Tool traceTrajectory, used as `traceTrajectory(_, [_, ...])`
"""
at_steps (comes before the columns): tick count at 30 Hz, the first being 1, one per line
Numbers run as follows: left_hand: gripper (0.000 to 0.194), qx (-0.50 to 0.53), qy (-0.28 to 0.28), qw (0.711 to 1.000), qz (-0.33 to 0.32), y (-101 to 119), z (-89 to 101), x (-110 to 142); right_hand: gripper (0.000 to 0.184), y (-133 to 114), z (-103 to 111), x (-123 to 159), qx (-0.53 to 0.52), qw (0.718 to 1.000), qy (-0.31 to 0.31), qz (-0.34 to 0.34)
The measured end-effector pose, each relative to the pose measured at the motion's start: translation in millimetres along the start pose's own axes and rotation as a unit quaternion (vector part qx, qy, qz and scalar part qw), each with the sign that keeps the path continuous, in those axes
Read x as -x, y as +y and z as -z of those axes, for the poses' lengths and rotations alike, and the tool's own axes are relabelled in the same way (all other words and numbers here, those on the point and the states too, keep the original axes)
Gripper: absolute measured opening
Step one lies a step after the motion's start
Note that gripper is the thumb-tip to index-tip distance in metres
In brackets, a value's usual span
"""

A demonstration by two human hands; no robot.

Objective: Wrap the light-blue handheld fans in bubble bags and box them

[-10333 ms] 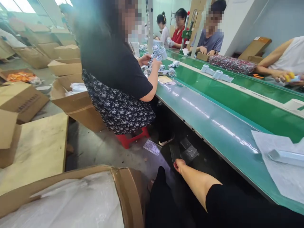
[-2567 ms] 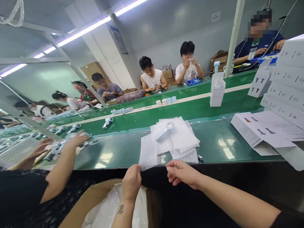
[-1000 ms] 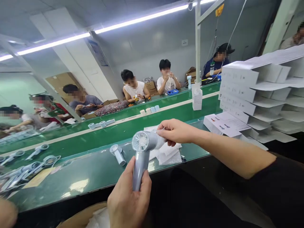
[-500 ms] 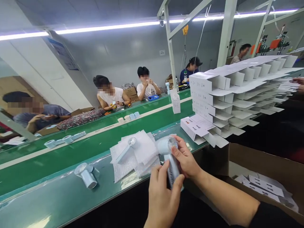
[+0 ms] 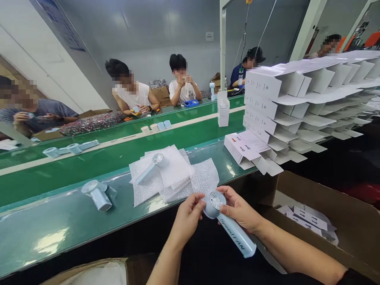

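Note:
A pale blue handheld fan [image 5: 230, 225] lies across my lap edge, head towards the table, handle pointing lower right. My right hand [image 5: 240, 209] is closed round the fan just below its head. My left hand [image 5: 187, 217] pinches the left side of the round fan head. A pile of bubble-wrap sheets [image 5: 178, 176] lies on the green table [image 5: 59, 225] just beyond my hands. A second fan [image 5: 150, 168] rests on that pile. A third fan [image 5: 96, 194] lies further left on the table.
Stacked white open cartons [image 5: 291, 107] stand at the right, one flat box [image 5: 242, 148] in front. A cardboard box [image 5: 320, 221] with leaflets sits at lower right. Another white-lined carton [image 5: 89, 273] shows at the bottom left. Several people sit across the green conveyor [image 5: 118, 154].
The fan has turned from handle-down to handle pointing lower right. My left hand went from the handle to the fan head. The view shifted down and right.

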State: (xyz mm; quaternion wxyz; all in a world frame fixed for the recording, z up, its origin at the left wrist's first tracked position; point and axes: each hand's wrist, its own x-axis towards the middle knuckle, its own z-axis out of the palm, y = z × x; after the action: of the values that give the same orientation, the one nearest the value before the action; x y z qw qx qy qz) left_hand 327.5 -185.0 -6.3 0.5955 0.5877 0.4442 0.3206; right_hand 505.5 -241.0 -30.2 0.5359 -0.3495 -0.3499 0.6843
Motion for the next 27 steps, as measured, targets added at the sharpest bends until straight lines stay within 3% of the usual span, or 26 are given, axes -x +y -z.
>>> traceTrajectory(3, [0.038,0.044,-0.081,0.995,0.042,-3.2,7.5,0.1,0.053,2.0,5.5,5.0,0.059,0.998,-0.005,0.007])
traceTrajectory(6, [0.026,0.073,-0.055,0.994,0.057,-10.3,7.5,-2.1,0.053,5.4,9.8,9.3,0.099,0.995,-0.013,0.007])
traceTrajectory(8, [0.022,0.032,-0.024,0.999,0.017,-14.8,1.9,-1.6,0.055,9.1,11.4,11.0,0.102,0.995,-0.011,-0.002])
traceTrajectory(11, [0.016,-0.11,0.069,0.983,-0.129,-16.7,-12.6,4.8,0.06,15.5,10.2,10.7,0.095,0.995,0.005,-0.015])
traceTrajectory(13, [0.014,-0.204,0.107,0.933,-0.278,-16.1,-21.3,11.1,0.055,18.8,7.4,9.0,0.082,0.996,0.028,-0.022])
traceTrajectory(15, [0.015,-0.274,0.087,0.863,-0.416,-16.4,-24.4,16.3,0.047,19.2,4.9,7.5,0.061,0.996,0.052,-0.027])
traceTrajectory(17, [0.019,-0.318,0.073,0.811,-0.485,-18.6,-19.8,18.3,0.044,15.8,4.4,6.9,0.037,0.997,0.06,-0.029])
traceTrajectory(22, [0.031,-0.42,0.126,0.763,-0.475,-26.8,1.0,11.2,0.047,5.1,11.1,4.7,-0.015,0.999,0.011,-0.047])
traceTrajectory(25, [0.027,-0.439,0.177,0.781,-0.408,-31.0,-1.2,5.7,0.047,9.2,14.0,-0.9,-0.064,0.996,0.034,-0.049])
traceTrajectory(27, [0.018,-0.404,0.223,0.811,-0.359,-32.5,-7.4,4.5,0.048,12.9,13.5,-3.1,-0.095,0.993,0.051,-0.048])
